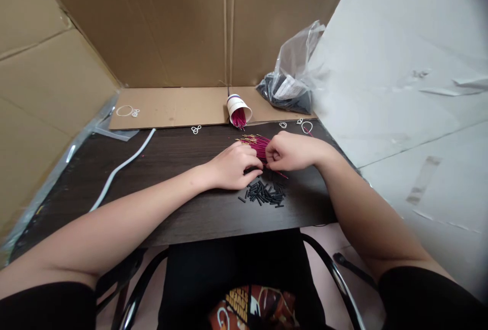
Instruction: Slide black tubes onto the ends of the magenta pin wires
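A bundle of thin magenta wires with gold tips (256, 142) lies on the dark table (175, 182). My left hand (233, 166) rests on the table with fingers curled, its fingertips at the bundle's near end. My right hand (290, 151) is closed in a pinch against the same end of the wires. What each pinches is too small to make out. A small heap of short black tube pieces (264, 193) lies just in front of both hands.
A tipped paper cup (238, 110) holding more magenta wires lies on a cardboard sheet (171, 107) at the back. A clear plastic bag of black pieces (292, 83) sits back right. A white cable (120, 167) runs at left. Small white rings (127, 111) are scattered about. Cardboard walls enclose the table.
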The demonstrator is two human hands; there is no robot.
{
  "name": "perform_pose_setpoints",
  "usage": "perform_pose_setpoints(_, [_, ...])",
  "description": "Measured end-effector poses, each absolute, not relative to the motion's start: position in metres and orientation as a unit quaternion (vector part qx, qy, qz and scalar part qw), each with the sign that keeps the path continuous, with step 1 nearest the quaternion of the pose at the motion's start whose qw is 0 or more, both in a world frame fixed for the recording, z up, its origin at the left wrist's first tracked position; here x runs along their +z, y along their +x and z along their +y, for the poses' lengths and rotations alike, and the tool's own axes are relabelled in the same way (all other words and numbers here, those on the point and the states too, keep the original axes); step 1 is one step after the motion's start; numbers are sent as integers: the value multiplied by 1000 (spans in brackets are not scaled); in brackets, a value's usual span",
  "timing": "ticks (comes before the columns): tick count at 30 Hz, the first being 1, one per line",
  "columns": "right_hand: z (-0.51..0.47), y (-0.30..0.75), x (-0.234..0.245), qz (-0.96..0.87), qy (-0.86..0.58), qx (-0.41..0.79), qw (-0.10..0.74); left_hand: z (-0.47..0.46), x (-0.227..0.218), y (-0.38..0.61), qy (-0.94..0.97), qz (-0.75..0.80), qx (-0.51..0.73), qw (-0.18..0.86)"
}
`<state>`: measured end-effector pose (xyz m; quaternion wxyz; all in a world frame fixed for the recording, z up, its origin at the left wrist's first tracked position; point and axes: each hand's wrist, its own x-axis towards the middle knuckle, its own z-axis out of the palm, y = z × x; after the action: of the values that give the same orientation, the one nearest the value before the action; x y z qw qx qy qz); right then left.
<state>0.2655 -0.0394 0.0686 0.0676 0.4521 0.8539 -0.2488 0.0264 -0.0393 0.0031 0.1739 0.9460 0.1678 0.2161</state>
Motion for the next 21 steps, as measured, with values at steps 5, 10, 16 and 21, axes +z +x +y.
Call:
perform_pose_setpoints(5, [-40,266,69,853,452,-247,87,-37,4,24,956,133,202,166])
perform_pose_setpoints(10, [-40,265,68,851,458,-243,87,-36,7,23,965,104,186,155])
perform_pose_setpoints(16, [-40,267,68,852,467,-222,81,-35,7,23,968,77,179,160])
perform_pose_setpoints(21, [-41,266,68,852,464,-227,78,-35,8,25,971,73,165,156])
